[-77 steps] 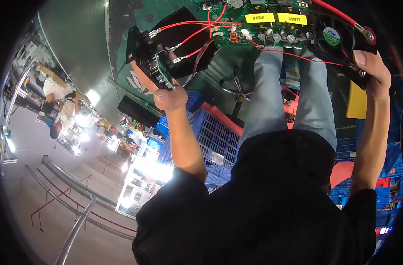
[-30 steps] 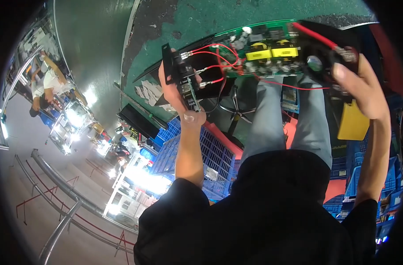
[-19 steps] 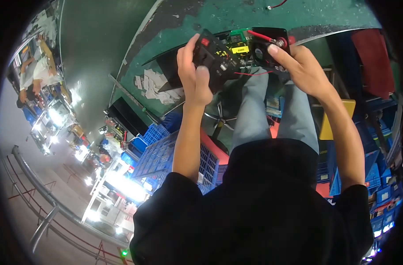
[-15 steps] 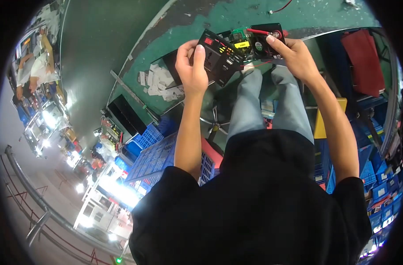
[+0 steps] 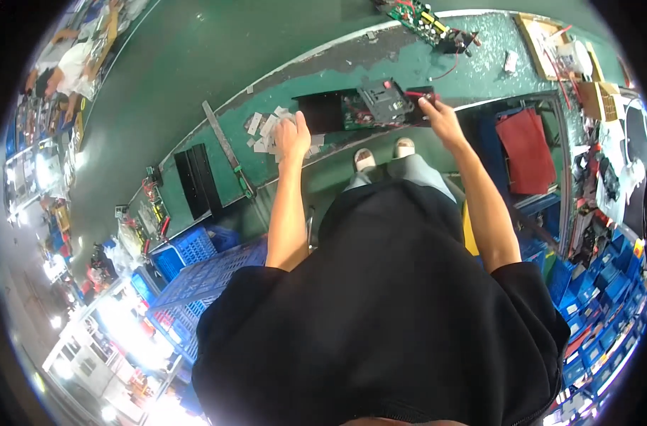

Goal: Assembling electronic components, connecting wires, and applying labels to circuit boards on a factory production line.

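Note:
On the green bench lies an electronic device in a long black housing [image 5: 322, 112], with part of its circuit board [image 5: 353, 113] exposed. A dark front panel [image 5: 385, 99] with a small red part rests tilted over the board. At the device's right end, my right hand [image 5: 445, 126] is closed on the black end panel [image 5: 421, 99], its thumb beside a red cable. My left hand [image 5: 292, 138] is over a scattered pile of small white pieces [image 5: 263, 131] left of the housing. Its fingers are curled; whatever they pinch is hidden.
Another circuit board assembly [image 5: 430, 25] lies at the far edge with a red wire. A wooden tray [image 5: 540, 42] stands far right. Black metal profiles [image 5: 195, 181] and a long strip [image 5: 224, 142] lie left. Blue crates [image 5: 210, 273] stand nearer; a red sheet [image 5: 525, 150] hangs right.
My left hand has let go of the front panel and moved to the white pieces. The panel now lies tilted on the device. My right hand stays at the end panel; the view has shifted.

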